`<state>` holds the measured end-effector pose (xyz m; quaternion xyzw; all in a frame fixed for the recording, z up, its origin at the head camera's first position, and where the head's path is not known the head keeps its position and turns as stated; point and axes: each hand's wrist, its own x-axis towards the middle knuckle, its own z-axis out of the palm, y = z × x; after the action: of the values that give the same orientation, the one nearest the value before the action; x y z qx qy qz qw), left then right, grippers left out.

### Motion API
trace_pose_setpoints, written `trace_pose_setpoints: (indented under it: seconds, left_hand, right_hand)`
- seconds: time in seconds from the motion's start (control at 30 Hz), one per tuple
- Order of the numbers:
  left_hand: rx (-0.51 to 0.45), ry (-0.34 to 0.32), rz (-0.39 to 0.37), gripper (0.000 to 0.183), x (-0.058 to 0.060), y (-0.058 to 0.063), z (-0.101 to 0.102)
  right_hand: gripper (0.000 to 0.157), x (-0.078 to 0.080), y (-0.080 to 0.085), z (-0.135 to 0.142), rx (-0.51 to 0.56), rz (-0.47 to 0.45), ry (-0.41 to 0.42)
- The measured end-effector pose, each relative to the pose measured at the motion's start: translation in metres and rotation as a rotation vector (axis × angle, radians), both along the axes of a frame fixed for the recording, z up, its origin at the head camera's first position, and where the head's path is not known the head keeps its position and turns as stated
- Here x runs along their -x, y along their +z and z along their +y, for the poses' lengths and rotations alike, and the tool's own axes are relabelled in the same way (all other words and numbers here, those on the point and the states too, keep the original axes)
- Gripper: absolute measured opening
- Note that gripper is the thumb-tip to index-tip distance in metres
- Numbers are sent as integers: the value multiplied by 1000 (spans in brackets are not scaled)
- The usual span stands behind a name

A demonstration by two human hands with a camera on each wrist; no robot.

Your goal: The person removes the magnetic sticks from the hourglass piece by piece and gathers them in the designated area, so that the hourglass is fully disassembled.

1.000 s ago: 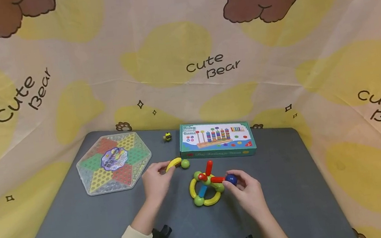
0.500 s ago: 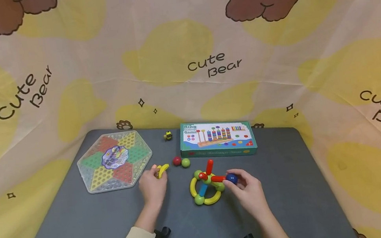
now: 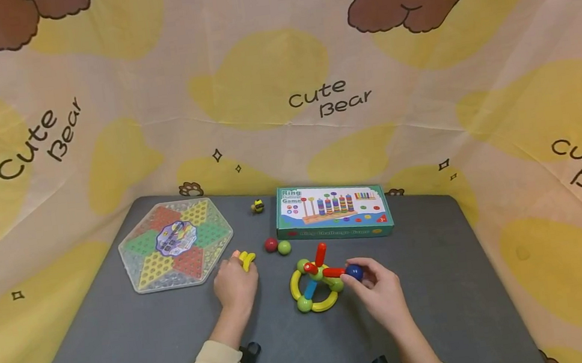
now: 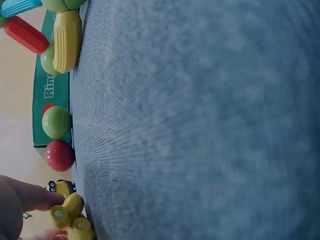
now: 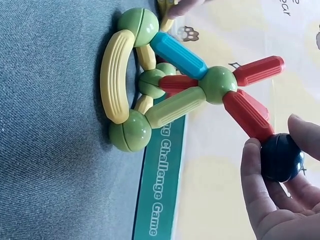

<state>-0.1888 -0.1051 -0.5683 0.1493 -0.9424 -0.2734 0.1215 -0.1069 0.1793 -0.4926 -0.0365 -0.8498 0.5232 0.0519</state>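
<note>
The rod-and-ball model stands on the table; its base of yellow arcs and green balls probably gives it a broad footing. Straight rods rise to a green hub, from which red rods radiate. At three o'clock from the hub, a dark blue ball meets one red rod's tip; the right hand grasps this ball between thumb and fingers, presumably steadying the joint. Between nine and ten o'clock, the left hand pinches at two yellow curved rods low over the table; whether it grips both cannot be told. Near half past ten, a red ball and a loose green ball lie side by side, apparently within easy reach. Farther out are the game box near one, a bee figure at eleven, and a hexagonal board between nine and ten.
</note>
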Motion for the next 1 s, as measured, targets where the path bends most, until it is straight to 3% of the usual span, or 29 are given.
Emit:
trace_pose_setpoints:
  seconds: [0.17, 0.37, 0.53, 0.67, 0.87, 1.0]
  left_hand:
    - [-10, -1, -17, 43, 0, 2, 2]
    - [-4, -30, -3, 37, 0, 2, 2]
    - [25, -218, 16, 49, 1, 1, -7]
    - [65, -368, -12, 61, 6, -2, -20]
    - [126, -472, -36, 63, 10, -3, -31]
    - [166, -498, -43, 60, 11, -2, -35]
  right_hand:
    - [40, 0, 2, 1, 2, -1, 2]
    - [38, 0, 2, 2, 8, 7, 4]
    - [37, 1, 1, 2, 13, 7, 6]
    - [38, 1, 2, 1, 14, 4, 6]
    - [38, 1, 1, 0, 4, 1, 1]
    - [39, 0, 0, -1, 6, 1, 4]
